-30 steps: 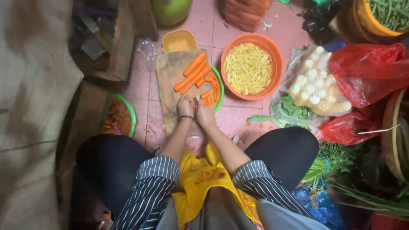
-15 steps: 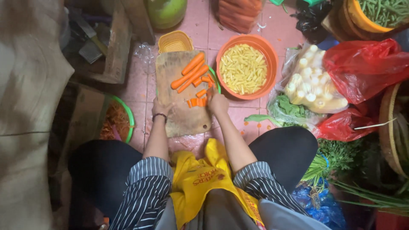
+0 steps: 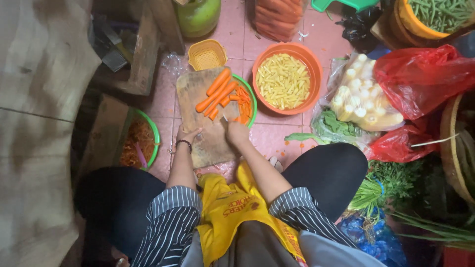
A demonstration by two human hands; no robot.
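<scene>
A worn wooden cutting board lies on the pink tiled floor in front of my knees. Several whole peeled carrots lie across its far end. A green plate holding cut carrot pieces sits half under the board's right edge. My left hand, a dark band on its wrist, rests on the board's near left edge with fingers loosely spread. My right hand is closed at the board's near right side around what looks like a small knife, of which only a pale tip shows.
An orange bowl of yellow cut strips stands right of the board and a small yellow basket behind it. A green plate with peelings sits left. Bags of baby corn, red bags, greens and herbs crowd the right.
My hands, together over cut carrot pieces a second ago, have drawn apart to the board's near edge. The cut pieces no longer lie on the board's middle.
</scene>
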